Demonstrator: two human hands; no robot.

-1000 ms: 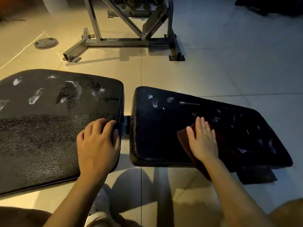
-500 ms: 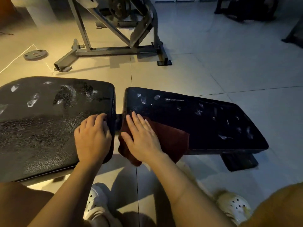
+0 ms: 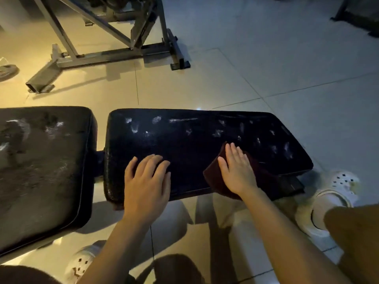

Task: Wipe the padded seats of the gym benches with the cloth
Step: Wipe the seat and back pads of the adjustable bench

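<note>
A black padded seat (image 3: 184,136) with pale smudges along its far half lies in the middle of the head view. My right hand (image 3: 238,171) presses flat on a dark red cloth (image 3: 264,177) at the seat's near right part; the cloth hangs a little over the near edge. My left hand (image 3: 146,185) rests with fingers spread on the seat's near left part, holding nothing. A larger black back pad (image 3: 41,165), dusty and marked, lies to the left across a narrow gap.
A grey metal machine frame (image 3: 114,52) stands on the tiled floor behind the bench. A weight plate (image 3: 6,71) lies at the far left. White clogs (image 3: 328,197) are on my feet, one by the seat's right end.
My left hand has moved from the back pad's edge onto the seat. My right hand has slid the cloth from the seat's left end to its right part.
</note>
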